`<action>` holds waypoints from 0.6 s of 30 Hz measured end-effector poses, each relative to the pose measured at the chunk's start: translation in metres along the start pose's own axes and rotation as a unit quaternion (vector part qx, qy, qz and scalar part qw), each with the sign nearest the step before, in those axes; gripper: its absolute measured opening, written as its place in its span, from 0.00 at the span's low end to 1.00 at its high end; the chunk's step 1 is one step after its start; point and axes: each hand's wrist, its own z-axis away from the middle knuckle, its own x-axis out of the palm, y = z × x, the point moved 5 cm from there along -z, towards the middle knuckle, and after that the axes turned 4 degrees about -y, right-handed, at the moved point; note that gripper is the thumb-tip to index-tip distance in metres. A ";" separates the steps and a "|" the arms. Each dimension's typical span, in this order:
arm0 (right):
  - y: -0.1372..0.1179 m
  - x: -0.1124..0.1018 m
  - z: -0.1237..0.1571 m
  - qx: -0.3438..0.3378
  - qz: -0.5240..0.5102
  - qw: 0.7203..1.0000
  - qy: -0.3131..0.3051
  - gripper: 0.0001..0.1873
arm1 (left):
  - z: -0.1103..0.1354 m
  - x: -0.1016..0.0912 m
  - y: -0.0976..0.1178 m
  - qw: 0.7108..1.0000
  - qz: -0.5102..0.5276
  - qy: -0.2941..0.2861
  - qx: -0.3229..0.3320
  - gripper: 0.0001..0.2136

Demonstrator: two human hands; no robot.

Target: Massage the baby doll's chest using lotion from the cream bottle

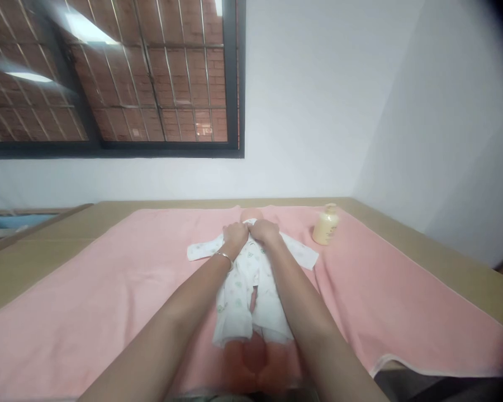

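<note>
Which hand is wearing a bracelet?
The left hand: a thin silver bracelet circles its wrist. The right hand, beside it on the white garment, has a bare wrist.

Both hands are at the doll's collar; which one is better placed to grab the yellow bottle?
Probably the right hand: the yellow bottle stands on its side of the garment; the left hand would cross over.

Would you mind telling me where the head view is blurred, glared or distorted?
In the head view, lamp reflections glare and smear across the window; the right corners show dark vignetting; the doll's feet at the bottom are soft, while the left hand and right hand on the garment look sharp.
</note>
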 end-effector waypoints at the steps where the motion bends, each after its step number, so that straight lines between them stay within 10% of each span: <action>1: 0.002 0.001 0.000 -0.002 -0.002 1.000 0.000 0.31 | 0.001 -0.002 0.003 1.000 -0.006 0.006 0.013 0.22; 18: 0.011 -0.002 -0.002 0.013 -0.032 0.999 -0.005 0.24 | -0.001 -0.002 0.013 0.996 -0.063 -0.013 0.060 0.25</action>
